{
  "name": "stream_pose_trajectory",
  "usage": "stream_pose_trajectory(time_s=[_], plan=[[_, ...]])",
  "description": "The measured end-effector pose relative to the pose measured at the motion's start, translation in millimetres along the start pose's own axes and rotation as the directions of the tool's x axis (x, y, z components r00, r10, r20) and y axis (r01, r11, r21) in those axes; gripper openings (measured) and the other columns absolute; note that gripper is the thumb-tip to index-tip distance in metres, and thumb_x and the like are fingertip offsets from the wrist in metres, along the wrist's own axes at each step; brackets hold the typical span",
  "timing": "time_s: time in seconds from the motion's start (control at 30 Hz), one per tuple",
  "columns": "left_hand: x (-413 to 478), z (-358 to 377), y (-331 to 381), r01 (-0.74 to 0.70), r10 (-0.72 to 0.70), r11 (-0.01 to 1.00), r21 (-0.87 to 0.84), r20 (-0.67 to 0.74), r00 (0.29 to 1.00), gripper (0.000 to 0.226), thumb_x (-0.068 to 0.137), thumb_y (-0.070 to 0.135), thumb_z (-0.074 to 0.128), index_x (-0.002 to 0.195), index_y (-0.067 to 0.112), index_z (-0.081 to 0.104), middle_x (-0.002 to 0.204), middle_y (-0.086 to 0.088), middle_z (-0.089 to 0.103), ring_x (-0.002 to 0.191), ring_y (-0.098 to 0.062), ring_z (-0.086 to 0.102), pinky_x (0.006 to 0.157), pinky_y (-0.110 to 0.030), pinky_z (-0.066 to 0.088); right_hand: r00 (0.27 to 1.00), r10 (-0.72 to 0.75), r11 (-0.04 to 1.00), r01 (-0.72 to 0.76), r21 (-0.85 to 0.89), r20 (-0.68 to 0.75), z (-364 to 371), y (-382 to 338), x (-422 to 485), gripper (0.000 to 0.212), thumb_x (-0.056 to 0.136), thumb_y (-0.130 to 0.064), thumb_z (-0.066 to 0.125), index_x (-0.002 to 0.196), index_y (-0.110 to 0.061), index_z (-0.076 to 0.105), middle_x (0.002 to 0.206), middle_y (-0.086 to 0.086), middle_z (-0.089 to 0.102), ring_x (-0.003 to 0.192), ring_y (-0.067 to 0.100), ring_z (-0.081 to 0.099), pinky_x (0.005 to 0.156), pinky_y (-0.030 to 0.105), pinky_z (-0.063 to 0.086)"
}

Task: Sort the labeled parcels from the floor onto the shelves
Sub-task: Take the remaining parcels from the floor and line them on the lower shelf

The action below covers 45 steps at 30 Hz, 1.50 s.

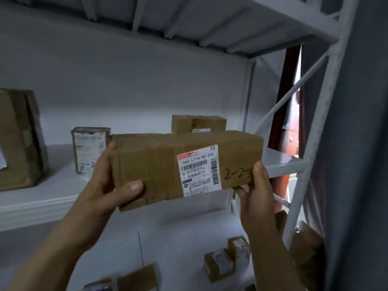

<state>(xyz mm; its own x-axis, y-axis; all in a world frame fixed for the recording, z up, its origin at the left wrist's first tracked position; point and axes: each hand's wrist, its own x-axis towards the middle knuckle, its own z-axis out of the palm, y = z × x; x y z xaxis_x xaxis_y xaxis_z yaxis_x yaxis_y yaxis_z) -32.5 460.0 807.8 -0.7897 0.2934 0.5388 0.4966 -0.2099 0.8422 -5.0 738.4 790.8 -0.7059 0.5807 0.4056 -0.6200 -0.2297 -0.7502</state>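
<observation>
Holding a long cardboard parcel [159,164] in the air with both hands, at the height of the white middle shelf [63,181].

- Left hand [102,185]: grasps the parcel's left end, thumb flat across the front face, fingers wrapped over the end and out of sight behind it.
- Right hand [256,196]: grasps the lower right end, thumb on the front face and fingers underneath. The thumb covers the end of a handwritten mark that reads "2-2-".
- Printed label [199,171]: faces the camera, right of the parcel's middle.
- Parcel position: clear of the shelf board and not resting on it, level with the shelf's front edge towards its right end.
- Key relation: the long axis runs left to right, roughly along the shelf's front edge. The left end looks nearer the person and the right end nearer the shelf. The shelf lies straight ahead of both hands.
- Judgement: a forward push would set it down broadside, with the right hand arriving first.
- Already on the shelf: a small parcel [90,150] marked "2-2" to the left, and a brown box [198,123] at the back edge directly behind the held parcel. A large box [19,139] stands at the far left.
- Risk: the brown box may limit how deep the parcel can go.
</observation>
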Motion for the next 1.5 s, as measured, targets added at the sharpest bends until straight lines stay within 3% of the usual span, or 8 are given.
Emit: stream_pose_trajectory(time_s=[0.1, 0.27, 0.57, 0.67, 0.77, 0.87, 1.1, 1.5], plan=[[6.7, 57.2, -14.7, 0.037, -0.038, 0.998, 0.051, 0.026, 0.999, 0.118, 0.053, 0.036, 0.089, 0.147, 0.057, 0.02, 0.144, 0.014, 0.045, 0.123, -0.012, 0.055, 0.083, -0.036, 0.06, 0.991, 0.032, 0.99, -0.049, -0.129, -0.131, -33.6, -3.8, 36.4, 0.03, 0.107, -0.029, 0.045, 0.132, -0.021, 0.057, 0.117, 0.002, 0.071, 0.11, 0.02, 0.067, 0.079, 0.031, 0.054], [38.4, 138.0, -61.5, 0.073, -0.074, 0.963, 0.259, -0.004, 0.997, 0.131, 0.065, 0.039, 0.088, 0.153, 0.048, -0.009, 0.147, 0.026, 0.01, 0.136, -0.007, 0.026, 0.114, -0.039, 0.037, 0.974, 0.036, 0.989, -0.066, -0.132, -0.223, -76.3, -11.8, 98.1, 0.038, 0.105, -0.041, 0.044, 0.141, -0.029, 0.041, 0.123, -0.003, 0.064, 0.113, 0.017, 0.062, 0.088, 0.041, 0.055], [130.6, 211.0, -118.2, 0.15, -0.147, 0.911, 0.383, -0.038, 0.988, 0.121, 0.058, 0.059, 0.086, 0.151, 0.046, 0.01, 0.148, 0.005, 0.033, 0.137, -0.022, 0.041, 0.109, -0.048, 0.044, 0.972, 0.018, 0.791, -0.158, -0.591, -0.234, -116.3, -6.0, 198.9, 0.093, 0.072, -0.077, 0.052, 0.153, -0.05, 0.015, 0.161, 0.008, 0.029, 0.14, 0.034, 0.042, 0.109, 0.056, 0.043], [148.1, 226.6, -129.1, 0.151, -0.139, 0.895, 0.419, -0.06, 0.989, 0.123, 0.063, 0.051, 0.087, 0.154, 0.04, 0.005, 0.152, 0.003, 0.029, 0.139, -0.019, 0.036, 0.115, -0.043, 0.036, 0.996, -0.091, 0.516, 0.025, -0.856, -0.026, -118.3, 0.3, 198.5, 0.06, 0.101, -0.052, 0.041, 0.155, -0.046, 0.019, 0.168, 0.002, -0.006, 0.154, 0.033, -0.003, 0.121, 0.06, 0.016], [165.7, 238.6, -133.4, 0.162, -0.157, 0.862, 0.481, -0.05, 0.986, 0.122, 0.062, 0.056, 0.084, 0.155, 0.037, 0.006, 0.152, 0.003, 0.037, 0.136, -0.02, 0.043, 0.112, -0.044, 0.041, 0.93, -0.127, 0.356, 0.367, -0.859, 0.344, -112.3, 5.4, 190.5, 0.046, 0.103, -0.046, 0.041, 0.143, -0.026, 0.052, 0.163, 0.009, 0.025, 0.153, 0.03, 0.013, 0.121, 0.054, 0.021], [178.3, 245.9, -133.8, 0.159, -0.17, 0.733, 0.661, -0.049, 0.984, 0.116, 0.064, 0.054, 0.082, 0.156, 0.029, 0.015, 0.149, -0.002, 0.044, 0.134, -0.028, 0.043, 0.109, -0.046, 0.041, 0.839, -0.045, 0.274, 0.533, -0.801, 0.543, -112.1, 10.4, 191.7, 0.052, 0.095, -0.055, 0.047, 0.137, -0.025, 0.055, 0.147, 0.001, 0.049, 0.146, 0.028, 0.032, 0.114, 0.051, 0.035], [203.0, 236.3, -101.1, -0.124, 0.221, 0.438, 0.89, 0.027, 0.975, 0.073, 0.083, 0.016, 0.063, 0.15, 0.022, 0.034, 0.154, -0.006, 0.03, 0.14, -0.032, 0.024, 0.112, -0.045, 0.022, 0.897, -0.009, 0.198, 0.434, -0.879, 0.441, -127.2, 12.0, 236.7, 0.051, 0.095, -0.036, 0.064, 0.142, -0.027, 0.046, 0.15, 0.002, 0.033, 0.143, 0.025, 0.029, 0.113, 0.047, 0.035], [272.9, 206.8, -84.9, -0.008, 0.074, 0.005, 1.0, 0.008, 0.997, 0.09, 0.088, 0.009, 0.058, 0.158, 0.024, 0.004, 0.167, -0.005, 0.001, 0.153, -0.027, -0.01, 0.12, -0.054, 0.0, 0.894, 0.15, 0.183, 0.395, -0.9, 0.423, -91.6, 49.5, 299.1, 0.054, 0.096, -0.013, 0.06, 0.146, -0.025, 0.042, 0.154, 0.009, 0.029, 0.146, 0.029, 0.023, 0.118, 0.049, 0.03]])
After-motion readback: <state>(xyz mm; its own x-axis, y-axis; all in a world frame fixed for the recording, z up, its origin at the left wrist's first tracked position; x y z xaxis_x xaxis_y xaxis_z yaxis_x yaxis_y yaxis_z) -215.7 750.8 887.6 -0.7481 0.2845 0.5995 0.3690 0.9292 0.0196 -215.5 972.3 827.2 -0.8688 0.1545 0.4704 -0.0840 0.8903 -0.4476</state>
